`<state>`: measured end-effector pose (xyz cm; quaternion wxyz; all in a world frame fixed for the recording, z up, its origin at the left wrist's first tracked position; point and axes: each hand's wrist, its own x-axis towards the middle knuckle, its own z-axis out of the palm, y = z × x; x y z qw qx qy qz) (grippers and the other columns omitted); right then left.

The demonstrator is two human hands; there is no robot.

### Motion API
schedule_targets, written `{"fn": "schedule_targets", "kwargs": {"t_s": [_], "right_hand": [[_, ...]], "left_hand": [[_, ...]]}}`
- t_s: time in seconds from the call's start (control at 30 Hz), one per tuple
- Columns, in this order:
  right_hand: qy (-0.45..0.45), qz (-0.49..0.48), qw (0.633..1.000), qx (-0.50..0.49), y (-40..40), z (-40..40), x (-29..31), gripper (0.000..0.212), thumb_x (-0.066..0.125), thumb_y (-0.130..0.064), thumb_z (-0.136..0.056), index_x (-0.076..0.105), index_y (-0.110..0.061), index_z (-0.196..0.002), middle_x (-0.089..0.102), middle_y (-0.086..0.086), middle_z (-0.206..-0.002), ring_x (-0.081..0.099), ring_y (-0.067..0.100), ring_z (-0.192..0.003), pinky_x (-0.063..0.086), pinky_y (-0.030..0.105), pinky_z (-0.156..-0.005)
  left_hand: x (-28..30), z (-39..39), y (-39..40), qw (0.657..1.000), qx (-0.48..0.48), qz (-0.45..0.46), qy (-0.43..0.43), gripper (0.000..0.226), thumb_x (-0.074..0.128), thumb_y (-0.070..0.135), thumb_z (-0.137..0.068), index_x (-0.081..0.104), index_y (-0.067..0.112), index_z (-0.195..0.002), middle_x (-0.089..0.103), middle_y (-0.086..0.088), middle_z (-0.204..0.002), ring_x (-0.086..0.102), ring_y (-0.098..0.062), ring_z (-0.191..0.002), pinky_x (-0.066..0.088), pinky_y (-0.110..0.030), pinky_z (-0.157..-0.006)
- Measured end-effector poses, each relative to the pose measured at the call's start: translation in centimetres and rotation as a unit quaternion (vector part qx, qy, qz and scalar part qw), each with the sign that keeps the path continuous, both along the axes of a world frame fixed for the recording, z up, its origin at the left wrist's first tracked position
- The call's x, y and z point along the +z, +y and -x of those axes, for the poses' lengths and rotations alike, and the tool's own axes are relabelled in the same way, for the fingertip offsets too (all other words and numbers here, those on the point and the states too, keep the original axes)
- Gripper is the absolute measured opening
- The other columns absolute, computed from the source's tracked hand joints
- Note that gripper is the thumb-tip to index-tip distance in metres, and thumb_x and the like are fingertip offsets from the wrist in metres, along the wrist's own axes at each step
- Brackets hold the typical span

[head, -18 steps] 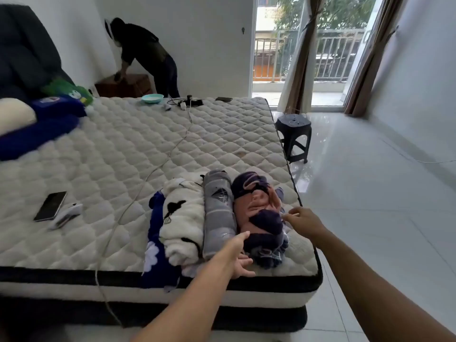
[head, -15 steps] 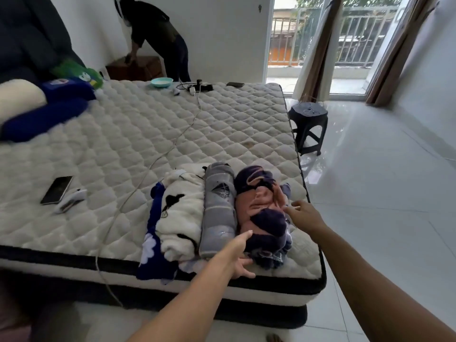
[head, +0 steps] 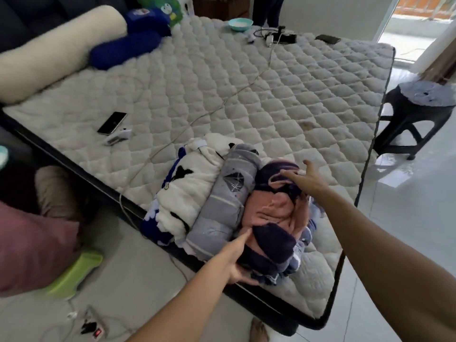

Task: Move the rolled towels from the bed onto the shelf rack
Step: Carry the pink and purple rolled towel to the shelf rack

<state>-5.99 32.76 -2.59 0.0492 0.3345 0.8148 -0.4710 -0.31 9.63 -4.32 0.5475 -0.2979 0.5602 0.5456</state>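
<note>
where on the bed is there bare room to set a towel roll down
Bare quilted mattress spans the middle, between the phone on one side and the far edge by the black stool. A thin cable crosses it. Crowded: the near corner, where the rolled towels and both hands sit, and the far end by the bowl.

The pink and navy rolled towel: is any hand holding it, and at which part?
The left hand grips the pink and navy rolled towel at its near end. The right hand lies open over its far end.
</note>
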Motion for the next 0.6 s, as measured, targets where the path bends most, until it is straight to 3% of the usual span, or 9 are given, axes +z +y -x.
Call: {"fn": "schedule_targets", "kwargs": {"t_s": [0.1, 0.17, 0.3, 0.47, 0.6], "right_hand": [[-0.014, 0.025, 0.999, 0.039, 0.4, 1.6, -1.1, 0.102, 0.081, -0.048, -0.066, 0.026, -0.018, -0.147, 0.047, 0.010, -0.139, 0.049, 0.031, -0.125, 0.043, 0.044, -0.105], [-0.013, 0.067, 0.997, 0.028, 0.4, 2.1, -1.9, 0.090, 0.084, -0.044, -0.063, 0.040, -0.018, -0.136, 0.057, 0.005, -0.126, 0.058, 0.025, -0.112, 0.050, 0.043, -0.098], [0.010, 0.086, 0.996, -0.022, 0.6, 1.8, -3.0, 0.069, 0.079, -0.046, -0.055, 0.052, -0.021, -0.113, 0.065, 0.008, -0.111, 0.064, 0.025, -0.097, 0.055, 0.044, -0.089], [0.027, 0.100, 0.992, -0.070, 0.3, -0.5, -0.8, 0.053, 0.078, -0.035, -0.062, 0.055, -0.016, -0.105, 0.064, 0.012, -0.105, 0.063, 0.029, -0.096, 0.056, 0.045, -0.085], [0.069, 0.123, 0.983, -0.121, -0.9, -4.7, 1.3, 0.059, 0.078, -0.036, -0.057, 0.053, -0.016, -0.106, 0.064, 0.010, -0.103, 0.064, 0.028, -0.095, 0.056, 0.046, -0.084]], "left_hand": [[-0.7, 0.0, 0.2, 1.000, 0.022, -0.002, 0.001, 0.073, 0.053, 0.065, -0.082, 0.045, 0.016, -0.136, 0.052, -0.015, -0.138, 0.057, -0.034, -0.103, 0.046, -0.057, -0.080], [-1.1, -0.1, 0.3, 0.999, 0.048, 0.004, 0.004, 0.070, 0.057, 0.063, -0.081, 0.047, 0.016, -0.132, 0.054, -0.014, -0.132, 0.056, -0.034, -0.103, 0.050, -0.056, -0.075], [-1.3, -0.5, 0.3, 0.997, 0.078, 0.015, 0.016, 0.054, 0.063, 0.051, -0.084, 0.049, 0.015, -0.121, 0.057, -0.012, -0.110, 0.055, -0.035, -0.104, 0.050, -0.056, -0.087], [-0.3, -2.1, -0.7, 0.994, 0.090, 0.007, 0.062, 0.045, 0.062, 0.042, -0.088, 0.053, 0.016, -0.123, 0.056, -0.014, -0.130, 0.057, -0.035, -0.114, 0.052, -0.053, -0.091], [0.4, -3.7, -2.3, 0.993, 0.072, 0.006, 0.090, 0.046, 0.065, 0.046, -0.084, 0.057, 0.017, -0.120, 0.060, -0.010, -0.128, 0.058, -0.032, -0.115, 0.054, -0.049, -0.088]]}}
